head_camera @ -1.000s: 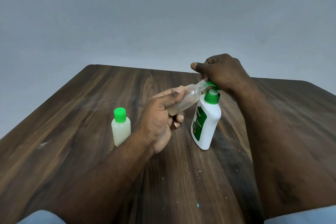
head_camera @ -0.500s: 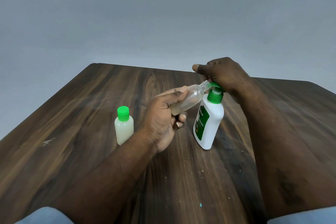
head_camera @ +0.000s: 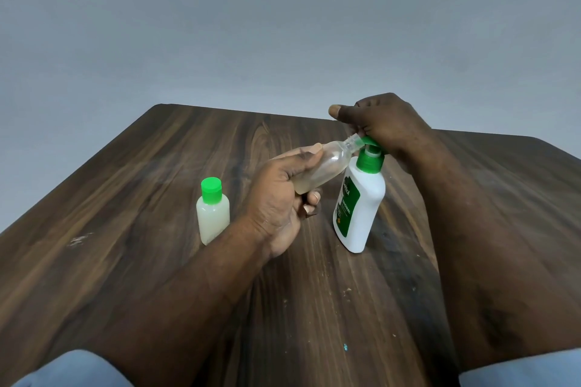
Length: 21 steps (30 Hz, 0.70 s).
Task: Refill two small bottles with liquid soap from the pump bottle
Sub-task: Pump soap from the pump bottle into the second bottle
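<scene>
While the capped small bottle (head_camera: 213,214) at centre-left stands full of pale soap, the open small bottle (head_camera: 327,171) at centre holds only a little. It is gripped tilted by the left hand (head_camera: 283,195), neck at the spout. The right hand (head_camera: 383,126) curls over the head of the pump bottle (head_camera: 358,207). Judged roughly half done.

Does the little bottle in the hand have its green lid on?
No, the clear bottle held by the left hand has a bare, open neck, tipped up to the spout of the pump bottle.
</scene>
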### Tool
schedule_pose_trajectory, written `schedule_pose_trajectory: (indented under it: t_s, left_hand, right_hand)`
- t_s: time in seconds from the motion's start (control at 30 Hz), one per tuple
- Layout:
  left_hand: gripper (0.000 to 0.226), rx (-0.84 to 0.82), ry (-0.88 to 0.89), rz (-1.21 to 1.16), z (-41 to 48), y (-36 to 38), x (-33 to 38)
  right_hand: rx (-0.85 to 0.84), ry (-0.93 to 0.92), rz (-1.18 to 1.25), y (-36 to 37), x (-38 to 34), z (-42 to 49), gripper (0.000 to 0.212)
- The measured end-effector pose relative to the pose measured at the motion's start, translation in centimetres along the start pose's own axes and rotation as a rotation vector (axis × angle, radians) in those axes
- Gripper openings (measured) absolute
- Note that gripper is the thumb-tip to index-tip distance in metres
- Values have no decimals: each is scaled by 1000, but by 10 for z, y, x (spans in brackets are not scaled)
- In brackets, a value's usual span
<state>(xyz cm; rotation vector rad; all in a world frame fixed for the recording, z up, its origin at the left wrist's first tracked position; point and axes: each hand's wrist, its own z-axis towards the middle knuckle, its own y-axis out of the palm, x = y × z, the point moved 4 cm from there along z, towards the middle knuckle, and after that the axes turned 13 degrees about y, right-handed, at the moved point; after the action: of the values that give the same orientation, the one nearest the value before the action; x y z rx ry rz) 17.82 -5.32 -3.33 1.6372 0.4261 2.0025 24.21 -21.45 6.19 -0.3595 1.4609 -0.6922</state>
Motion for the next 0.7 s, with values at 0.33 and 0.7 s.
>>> schedule_pose_trajectory:
  t_s: [0.33,0.7]
  left_hand:
    - [32,-20,13,-6,0,1,1]
    - [33,-17,22,28,0,-1,0]
  right_hand:
    - [-19,-3,46,-1,1,3,57]
    - [6,-19,31,-3,-2,-5,50]
